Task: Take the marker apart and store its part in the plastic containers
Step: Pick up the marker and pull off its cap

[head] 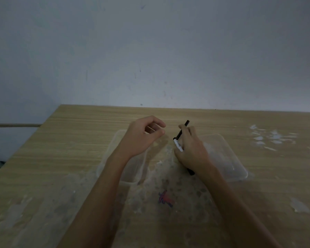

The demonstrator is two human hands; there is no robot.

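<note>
My right hand (191,149) is closed around a marker (179,142) with a white labelled barrel and a black cap end that points up and away; its black rear end shows below my wrist. My left hand (143,136) hovers just left of it, fingers curled and apart, holding nothing that I can see. Two clear plastic containers lie on the wooden table: the left container (132,174) partly under my left forearm, the right container (231,158) behind my right hand. Both look empty.
The wooden table (79,149) ends at a grey wall behind and drops off at its left edge. White smears mark the right side (272,137), and a red-and-blue ink scribble (165,198) sits near the front centre.
</note>
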